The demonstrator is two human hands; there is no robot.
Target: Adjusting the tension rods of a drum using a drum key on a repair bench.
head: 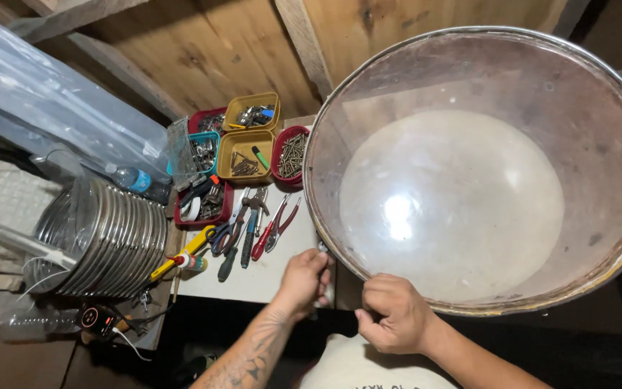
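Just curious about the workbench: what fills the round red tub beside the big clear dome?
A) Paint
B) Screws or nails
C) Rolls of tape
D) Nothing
B: the red tub, next to the clear dome that both hands grip at its rim, is packed with thin metal fasteners.

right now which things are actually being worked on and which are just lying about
In hand:
large round dome, metal rim
left hand, on rim
right hand, on rim

Lying about:
pliers and cutters
screw trays
stacked metal rings
water bottle
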